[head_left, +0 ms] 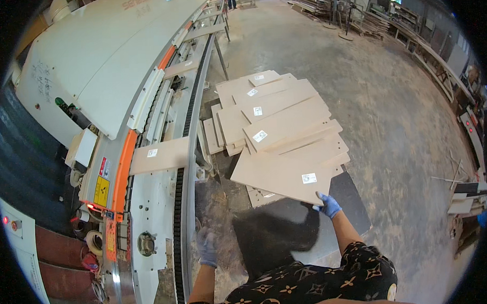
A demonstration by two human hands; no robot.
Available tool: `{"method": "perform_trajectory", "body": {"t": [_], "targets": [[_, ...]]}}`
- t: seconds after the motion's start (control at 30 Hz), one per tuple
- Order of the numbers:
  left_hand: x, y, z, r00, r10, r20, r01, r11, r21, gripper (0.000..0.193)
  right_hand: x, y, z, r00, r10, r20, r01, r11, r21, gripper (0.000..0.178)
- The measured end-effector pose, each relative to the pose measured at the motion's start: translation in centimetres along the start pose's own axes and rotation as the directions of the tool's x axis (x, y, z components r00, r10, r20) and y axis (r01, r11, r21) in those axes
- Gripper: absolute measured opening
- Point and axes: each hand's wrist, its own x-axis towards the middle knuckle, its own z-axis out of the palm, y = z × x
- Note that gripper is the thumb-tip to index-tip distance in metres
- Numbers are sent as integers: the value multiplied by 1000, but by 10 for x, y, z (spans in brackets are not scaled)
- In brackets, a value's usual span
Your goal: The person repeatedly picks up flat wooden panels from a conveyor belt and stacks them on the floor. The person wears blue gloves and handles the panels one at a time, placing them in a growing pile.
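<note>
My right hand [329, 205], in a blue glove, grips the near corner of a tan wooden panel [282, 172] with a white label on it. That panel lies tilted on top of a fanned stack of similar labelled panels [290, 105]. My left hand [207, 247], also gloved, is beside the edge of the machine's conveyor. It is smeared by motion, so its fingers do not show clearly; no thing is visible in it. On the conveyor nearby rests another labelled panel [166, 154].
A long white machine [111, 49] with an orange strip [126, 150] runs along my left. Its conveyor rail [191, 111] carries several panels farther on. Under the stack is a dark board [347, 202]. Timber piles [316, 5] and a workbench [428, 65] line the far right.
</note>
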Motion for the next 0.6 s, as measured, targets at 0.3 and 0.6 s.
{"method": "perform_trajectory", "body": {"t": [0.3, 0.6], "targets": [[-15, -57, 36, 889, -358, 286, 414, 895, -167, 39, -142, 95, 47, 961, 10, 276, 9, 998, -66, 57], [-37, 8, -34, 920, -329, -213, 150, 797, -585, 49, -154, 125, 184, 533, 27, 846, 736, 479, -479, 42]]}}
